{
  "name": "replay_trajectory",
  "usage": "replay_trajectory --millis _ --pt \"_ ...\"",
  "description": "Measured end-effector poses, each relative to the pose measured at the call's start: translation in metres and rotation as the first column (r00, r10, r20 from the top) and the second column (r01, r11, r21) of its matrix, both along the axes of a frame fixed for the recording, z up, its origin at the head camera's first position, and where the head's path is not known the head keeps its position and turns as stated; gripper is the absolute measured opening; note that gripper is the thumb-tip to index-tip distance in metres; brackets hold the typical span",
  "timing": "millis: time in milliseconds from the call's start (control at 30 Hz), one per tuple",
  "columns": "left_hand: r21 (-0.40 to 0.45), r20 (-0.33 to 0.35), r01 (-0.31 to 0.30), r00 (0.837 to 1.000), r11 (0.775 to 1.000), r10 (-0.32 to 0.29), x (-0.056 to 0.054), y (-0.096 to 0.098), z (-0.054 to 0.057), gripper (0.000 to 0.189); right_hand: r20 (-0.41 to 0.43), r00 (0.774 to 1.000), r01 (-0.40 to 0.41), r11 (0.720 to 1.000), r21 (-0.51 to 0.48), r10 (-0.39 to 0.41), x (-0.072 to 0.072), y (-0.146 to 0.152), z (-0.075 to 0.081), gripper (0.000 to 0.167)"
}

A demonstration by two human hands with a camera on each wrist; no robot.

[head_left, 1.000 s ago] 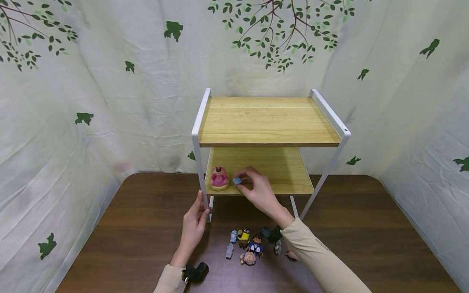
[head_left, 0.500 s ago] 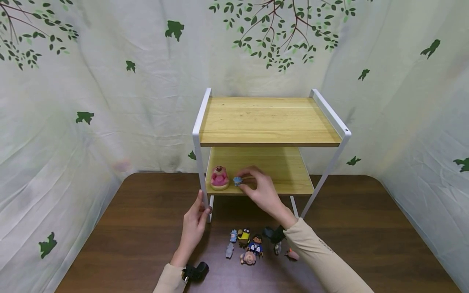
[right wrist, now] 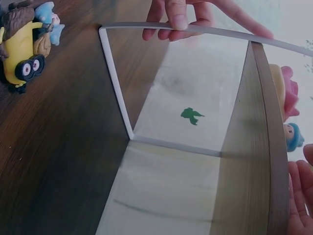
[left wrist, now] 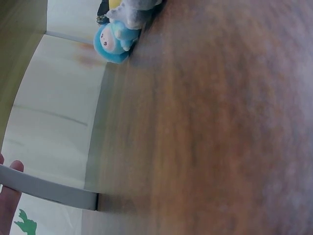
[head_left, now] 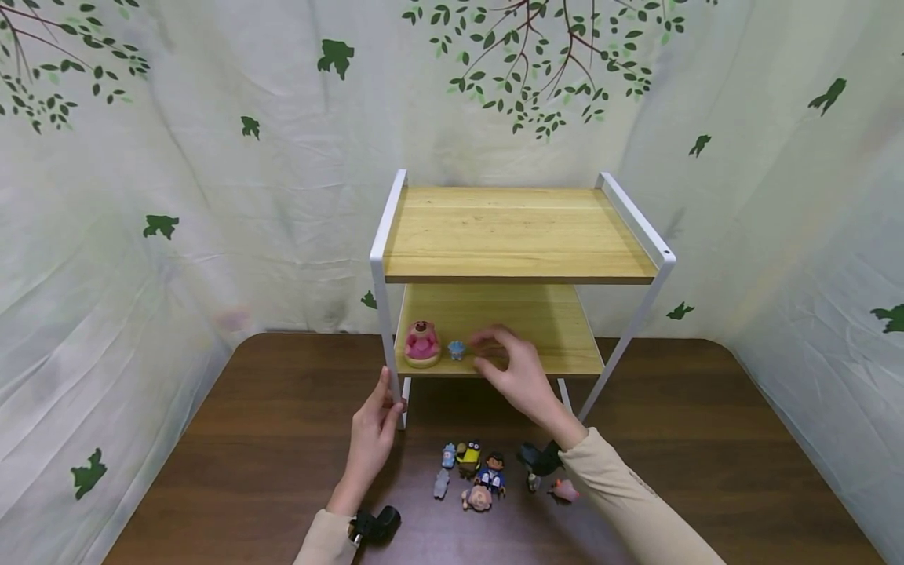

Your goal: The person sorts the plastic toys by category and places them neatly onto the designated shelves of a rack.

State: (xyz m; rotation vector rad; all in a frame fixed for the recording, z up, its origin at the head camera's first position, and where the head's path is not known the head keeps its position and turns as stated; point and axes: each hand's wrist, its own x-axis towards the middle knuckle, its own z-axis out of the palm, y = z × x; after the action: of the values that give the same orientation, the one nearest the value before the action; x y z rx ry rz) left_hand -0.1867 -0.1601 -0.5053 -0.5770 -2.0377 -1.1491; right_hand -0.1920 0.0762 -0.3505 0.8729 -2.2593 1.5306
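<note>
A two-tier shelf [head_left: 523, 235] with white metal sides stands on the table. On its lower board sit a pink bear figurine [head_left: 422, 345] at the left and a small blue figurine [head_left: 457, 350] just right of it. My right hand [head_left: 519, 373] is beside the blue figurine, thumb and fingers parted, with a gap to it and nothing held. My left hand [head_left: 374, 428] grips the shelf's front left leg [right wrist: 181, 27]. In the right wrist view, the thumb lies across one side of that leg and the other fingers show behind it.
On the table in front of the shelf lie several figurines: a yellow minion [head_left: 468, 457], a blue-hooded figurine [left wrist: 115, 41], a grey one [head_left: 441, 483], a dark-haired one in blue [head_left: 493, 473], a pinkish one [head_left: 477, 497] and a pink one [head_left: 564, 491]. A printed cloth [head_left: 282, 196] hangs behind.
My right hand has let go of the blue figurine, which now stands on the lower board. The hand has drawn back slightly to the right. My left hand has stayed on the leg.
</note>
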Motion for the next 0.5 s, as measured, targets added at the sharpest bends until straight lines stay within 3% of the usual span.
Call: replay_trajectory --millis 500 --pt "0.012 -0.009 0.003 1.000 1.000 -0.003 0.001 0.002 0.002 0.084 0.009 1.000 0.024 1.000 0.008 -0.024 0.009 0.020 -0.007 0.023"
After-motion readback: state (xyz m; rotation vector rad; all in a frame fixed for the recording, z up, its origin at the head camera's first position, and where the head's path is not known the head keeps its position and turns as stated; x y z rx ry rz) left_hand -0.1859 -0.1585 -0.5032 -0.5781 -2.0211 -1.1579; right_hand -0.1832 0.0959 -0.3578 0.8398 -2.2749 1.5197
